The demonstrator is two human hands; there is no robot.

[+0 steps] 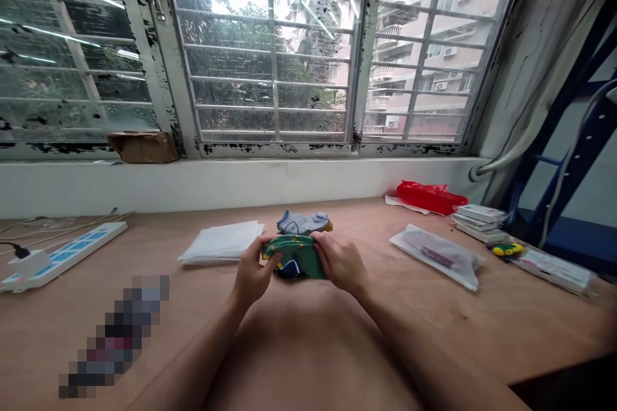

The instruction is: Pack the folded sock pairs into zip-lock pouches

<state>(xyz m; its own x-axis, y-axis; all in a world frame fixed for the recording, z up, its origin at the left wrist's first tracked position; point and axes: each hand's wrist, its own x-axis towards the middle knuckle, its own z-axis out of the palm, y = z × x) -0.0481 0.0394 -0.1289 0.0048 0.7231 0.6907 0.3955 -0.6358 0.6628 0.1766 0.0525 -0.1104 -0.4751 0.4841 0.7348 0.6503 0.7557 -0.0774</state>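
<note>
Left hand: The green sock (295, 255) is grasped by the left hand (253, 271), with the fingers (268, 258) closed over its near end.

Right hand: The opposite end of the same sock is gripped by the right hand (340, 262), and the fabric is pulled into a bunched fold between the two hands.

Held item: The green sock, printed with a small yellow pattern, is held just above the wooden counter (482, 327), in front of the person's torso. A dark blue fabric piece (288, 269) is seen directly beneath it; whether it is part of the sock cannot be told.

Beside the hands: A grey sock with blue trim (303, 223) is laid just beyond the hands. A stack of white sheets (220, 241) is placed to its left.

Right of counter: A transparent bag holding a red item (436, 257), a red plastic bag (431, 197), a stack of small boxes (477, 221), a yellow-green toy (507, 249) and a white package (554, 271) are set well apart from the hands.

Left of counter: A white power strip (62, 255) is placed near the edge, and a pixelated blurred patch (113, 337) is overlaid nearer the person.

Background: A cardboard box (143, 146) is set on the sill of a barred window (272, 45).
</note>
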